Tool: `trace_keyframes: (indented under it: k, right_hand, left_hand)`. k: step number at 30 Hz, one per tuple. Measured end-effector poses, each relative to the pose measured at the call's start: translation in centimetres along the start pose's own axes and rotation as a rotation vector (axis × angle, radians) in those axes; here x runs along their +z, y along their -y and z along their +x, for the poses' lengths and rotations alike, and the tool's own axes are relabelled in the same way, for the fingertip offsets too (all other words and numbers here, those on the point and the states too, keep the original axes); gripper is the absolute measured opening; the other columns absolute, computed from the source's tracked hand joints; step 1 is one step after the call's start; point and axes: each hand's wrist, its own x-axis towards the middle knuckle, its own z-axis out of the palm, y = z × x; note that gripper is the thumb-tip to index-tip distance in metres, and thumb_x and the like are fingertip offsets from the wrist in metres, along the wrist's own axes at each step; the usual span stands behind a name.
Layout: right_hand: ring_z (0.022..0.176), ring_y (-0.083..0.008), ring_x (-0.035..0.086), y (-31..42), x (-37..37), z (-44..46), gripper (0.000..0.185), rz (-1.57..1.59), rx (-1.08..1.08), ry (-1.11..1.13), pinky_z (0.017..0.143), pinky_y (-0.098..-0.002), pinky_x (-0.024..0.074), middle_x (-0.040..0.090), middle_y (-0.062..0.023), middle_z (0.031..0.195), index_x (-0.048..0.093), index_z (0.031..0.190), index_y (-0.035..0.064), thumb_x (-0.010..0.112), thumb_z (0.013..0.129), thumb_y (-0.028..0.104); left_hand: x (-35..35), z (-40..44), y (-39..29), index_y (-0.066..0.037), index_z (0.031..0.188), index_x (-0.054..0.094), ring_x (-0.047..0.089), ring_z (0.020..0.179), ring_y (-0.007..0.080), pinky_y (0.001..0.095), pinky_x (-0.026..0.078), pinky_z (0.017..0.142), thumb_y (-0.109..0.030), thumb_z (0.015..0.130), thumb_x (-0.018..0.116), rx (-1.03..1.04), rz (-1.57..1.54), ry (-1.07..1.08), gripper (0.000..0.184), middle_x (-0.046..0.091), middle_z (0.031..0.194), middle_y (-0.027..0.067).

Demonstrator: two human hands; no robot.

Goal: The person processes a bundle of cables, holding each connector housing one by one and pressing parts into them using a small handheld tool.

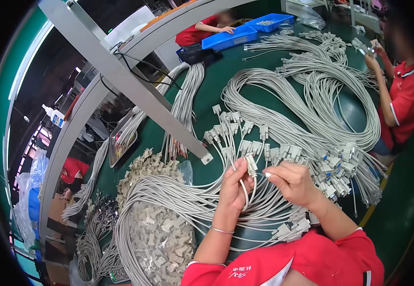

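Between my hands, a beige cable connector (251,164) stands upright, its grey cable hanging down past my left palm. My left hand (236,183) is closed around this connector and cable. Just to the right, my right hand (293,182) pinches a small white piece (268,175), too small to identify. Grey cables (173,188) run in a thick bundle below and to the left of my hands. More beige connectors (228,126) on cable ends lie beyond my left hand, and others (290,230) lie below my right hand.
Loose beige shells (161,238) fill a clear bag at lower left. A slanted metal post (154,102) crosses the green table (211,90). Coiled cables (264,81) lie ahead. Blue trays (230,39) stand at the back. A co-worker (405,95) handles connectors at right; others are behind.
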Motion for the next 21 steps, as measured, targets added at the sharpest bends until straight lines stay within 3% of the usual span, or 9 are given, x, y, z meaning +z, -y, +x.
trace_keyframes:
  k: [4,9,10,13,17,21]
  right_hand:
    - [0.056,-0.0258,0.056,0.0,0.2,-0.1,0.011,-0.001,0.033,-0.012,0.049,-0.0344,0.0435,0.055,-0.0076,0.064,0.064,0.086,0.0063,0.061,0.082,0.017]
    - [0.062,-0.0295,0.058,0.2,-0.1,0.4,0.022,0.074,0.074,-0.106,0.053,-0.0347,0.0455,0.057,-0.0124,0.076,0.058,0.103,0.0058,0.053,0.088,0.022]
    - [0.064,-0.0303,0.058,0.3,-0.2,0.6,0.025,0.085,0.098,-0.102,0.053,-0.0351,0.0457,0.057,-0.0137,0.080,0.056,0.107,0.0058,0.052,0.089,0.023]
    - [0.067,-0.0267,0.058,-0.1,-0.1,0.4,0.031,0.057,0.090,-0.045,0.058,-0.0321,0.0452,0.058,-0.0136,0.085,0.055,0.109,0.0035,0.047,0.092,0.028]
    - [0.067,-0.0268,0.059,-0.3,-0.3,0.2,0.027,0.117,0.148,0.010,0.058,-0.0322,0.0460,0.058,-0.0133,0.082,0.058,0.111,0.0042,0.048,0.091,0.020]
    - [0.060,-0.0269,0.056,-0.2,0.3,0.3,0.022,0.178,0.056,-0.066,0.053,-0.0335,0.0443,0.056,-0.0123,0.075,0.061,0.106,0.0040,0.053,0.088,0.013]
  left_hand:
    - [-0.2,0.2,0.1,-0.005,0.103,0.058,0.052,0.052,0.0079,0.0200,0.043,0.047,-0.016,0.087,0.058,-0.005,-0.005,-0.008,0.019,0.058,0.070,-0.0001]
    - [-0.3,0.3,0.5,-0.005,0.109,0.057,0.052,0.052,0.0074,0.0186,0.043,0.046,-0.017,0.087,0.058,-0.009,0.019,0.010,0.025,0.060,0.076,-0.0005]
    - [-0.4,0.2,0.5,-0.003,0.114,0.054,0.055,0.058,0.0065,0.0177,0.045,0.049,-0.017,0.088,0.057,-0.006,0.054,0.106,0.030,0.061,0.080,-0.0003]
    - [0.8,-0.1,1.1,-0.001,0.118,0.052,0.057,0.069,0.0056,0.0161,0.048,0.055,-0.017,0.088,0.057,-0.012,0.168,0.084,0.033,0.063,0.089,0.0036]
    - [0.1,0.1,1.6,-0.001,0.115,0.055,0.052,0.062,0.0047,0.0167,0.044,0.052,-0.018,0.087,0.059,0.014,0.234,0.126,0.033,0.062,0.086,0.0026]
    - [0.9,-0.6,1.0,-0.002,0.115,0.057,0.050,0.063,0.0040,0.0180,0.043,0.054,-0.020,0.084,0.064,0.043,0.478,0.077,0.037,0.059,0.081,-0.0024]
